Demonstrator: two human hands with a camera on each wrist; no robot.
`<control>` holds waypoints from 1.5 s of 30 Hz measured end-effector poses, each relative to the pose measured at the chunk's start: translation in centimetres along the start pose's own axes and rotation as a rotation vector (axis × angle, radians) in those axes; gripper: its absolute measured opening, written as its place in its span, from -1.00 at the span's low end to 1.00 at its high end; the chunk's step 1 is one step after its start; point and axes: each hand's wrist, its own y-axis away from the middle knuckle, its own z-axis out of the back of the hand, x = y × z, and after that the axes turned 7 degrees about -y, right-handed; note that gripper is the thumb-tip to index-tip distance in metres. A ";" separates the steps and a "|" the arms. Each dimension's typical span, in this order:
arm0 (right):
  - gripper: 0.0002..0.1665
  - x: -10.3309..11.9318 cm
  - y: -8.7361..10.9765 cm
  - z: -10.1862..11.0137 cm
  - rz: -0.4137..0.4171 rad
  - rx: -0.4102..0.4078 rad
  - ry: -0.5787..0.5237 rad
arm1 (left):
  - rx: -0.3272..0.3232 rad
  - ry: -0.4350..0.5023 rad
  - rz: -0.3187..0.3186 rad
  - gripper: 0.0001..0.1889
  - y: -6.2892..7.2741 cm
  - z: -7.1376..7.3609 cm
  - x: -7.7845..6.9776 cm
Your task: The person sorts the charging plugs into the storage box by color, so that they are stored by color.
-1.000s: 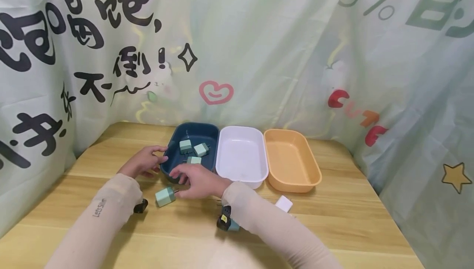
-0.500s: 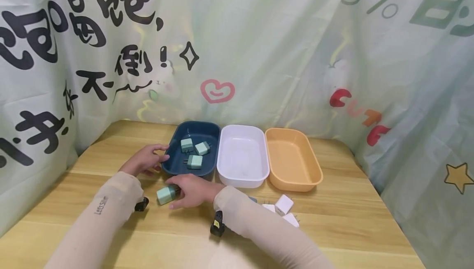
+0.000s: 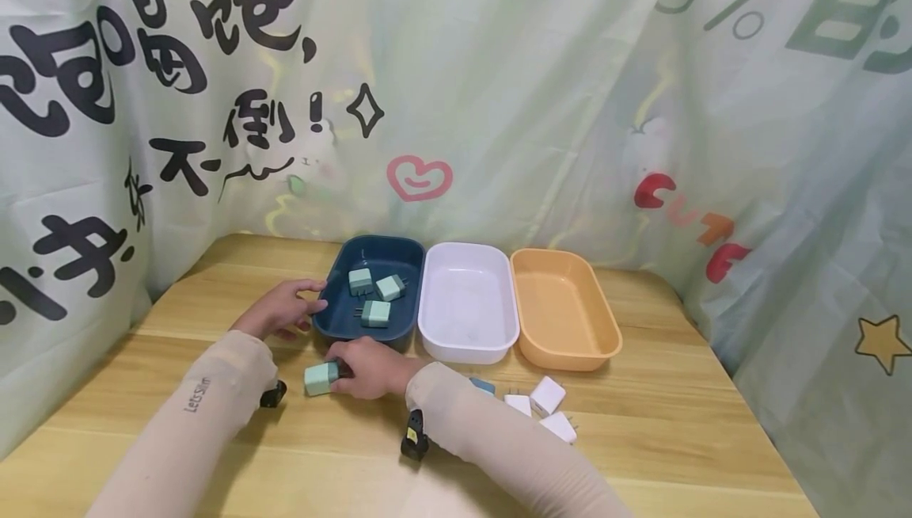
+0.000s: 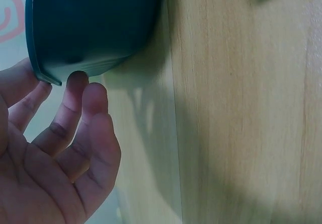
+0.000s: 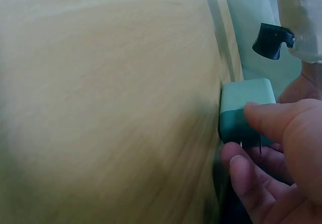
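Observation:
My left hand (image 3: 281, 308) grips the left rim of a dark blue bin (image 3: 335, 328). In the left wrist view its thumb and a finger meet at the rim of the bin (image 4: 95, 22), with the other fingers curled beneath. My right hand (image 3: 376, 367) pinches a two-tone green plug charger (image 3: 321, 378) on the table in front of the bin. The right wrist view shows the thumb on the side of the charger (image 5: 246, 95), fingertips at its prong end. Inside the bin lie three similar green chargers, one of them a green charger (image 3: 375, 314) near the front.
A white bin (image 3: 468, 348) and an orange bin (image 3: 570, 358) stand in a row right of the blue one. Several white chargers (image 3: 547, 396) and a blue charger (image 3: 483, 386) lie on the table (image 3: 677, 423) by my right forearm. A printed curtain (image 3: 499, 90) hangs behind.
My right hand has come down from over the blue bin's front edge to the green charger on the table and taken hold of it. The left hand stays at the rim.

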 end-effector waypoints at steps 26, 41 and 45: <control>-0.60 0.5 0.6 1.9 0.036 -0.014 -0.018 | -0.001 0.009 -0.020 -0.39 0.1 0.1 0.2; -0.58 0.5 0.8 3.9 0.049 -0.045 -0.092 | 0.001 0.030 -0.011 -0.41 0.0 -0.1 0.5; -0.60 0.3 0.8 4.5 0.044 -0.071 -0.097 | 0.002 0.021 -0.020 -0.42 -0.1 -0.1 0.5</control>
